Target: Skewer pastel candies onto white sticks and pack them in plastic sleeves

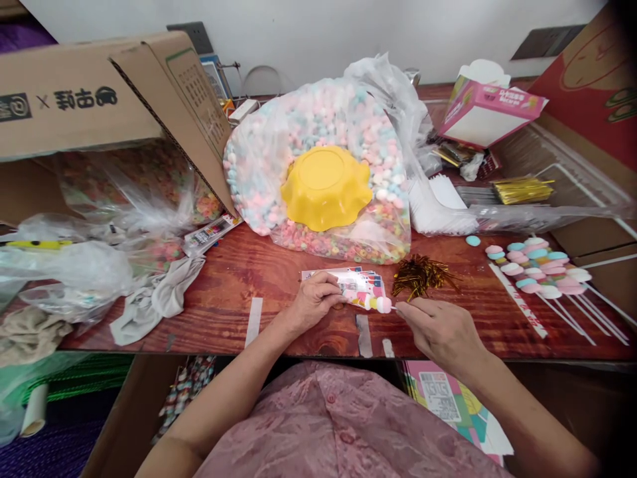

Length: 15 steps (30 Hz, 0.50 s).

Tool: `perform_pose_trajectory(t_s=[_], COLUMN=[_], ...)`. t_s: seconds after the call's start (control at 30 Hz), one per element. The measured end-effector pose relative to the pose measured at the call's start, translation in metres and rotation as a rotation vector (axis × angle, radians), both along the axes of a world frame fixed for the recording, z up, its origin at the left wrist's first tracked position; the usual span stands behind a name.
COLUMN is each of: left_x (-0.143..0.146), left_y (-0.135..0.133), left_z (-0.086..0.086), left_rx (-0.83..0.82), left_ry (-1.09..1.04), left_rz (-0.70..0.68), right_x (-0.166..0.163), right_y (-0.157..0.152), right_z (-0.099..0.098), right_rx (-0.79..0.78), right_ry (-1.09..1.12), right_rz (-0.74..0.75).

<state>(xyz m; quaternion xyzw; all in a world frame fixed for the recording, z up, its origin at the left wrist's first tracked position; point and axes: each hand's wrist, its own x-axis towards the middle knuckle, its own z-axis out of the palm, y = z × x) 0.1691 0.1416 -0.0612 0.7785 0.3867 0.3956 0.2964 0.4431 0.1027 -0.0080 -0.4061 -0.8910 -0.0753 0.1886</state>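
Observation:
My left hand (314, 300) is closed on a small printed clear bag (359, 287) lying at the near edge of the wooden table (259, 265). My right hand (440, 330) is pinched on a thin white stick whose pink and white marshmallow end (381, 304) sits at the mouth of that bag. A loose bunch of gold twist ties (421, 275) lies just beyond my right hand.
A big clear sack of pastel candies (308, 119) with an upturned yellow bowl (326, 187) stands behind. Several finished marshmallow sticks (540, 269) lie at right. Cardboard boxes (89, 93), plastic bags (74, 265), a pink carton (490, 109) and more gold ties (522, 190) crowd the edges.

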Motion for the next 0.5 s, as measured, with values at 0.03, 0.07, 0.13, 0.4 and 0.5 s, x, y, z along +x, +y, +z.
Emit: perform_pose_trajectory(t_s=[0.03, 0.07, 0.13, 0.4, 0.5], left_x=[0.000, -0.001, -0.002, -0.003, 0.001], left_y=[0.000, 0.001, 0.002, 0.013, 0.010], left_z=[0.000, 0.000, 0.003, 0.028, 0.034], left_rx=[-0.008, -0.012, 0.016, 0.171, 0.084], left_ry=[-0.023, -0.035, -0.011, 0.312, 0.491], left_rz=[0.003, 0.009, 0.014, -0.198, -0.203], right_x=[-0.002, -0.002, -0.002, -0.006, -0.012], right_y=[0.003, 0.005, 0.008, 0.008, 0.008], right_z=[-0.002, -0.003, -0.003, 0.007, 0.012], right_rx=[-0.026, -0.054, -0.104, -0.130, -0.041], right_ry=[0.024, 0.058, 0.152, 0.308, 0.256], right_rz=[0.003, 0.011, 0.039, 0.121, 0.141])
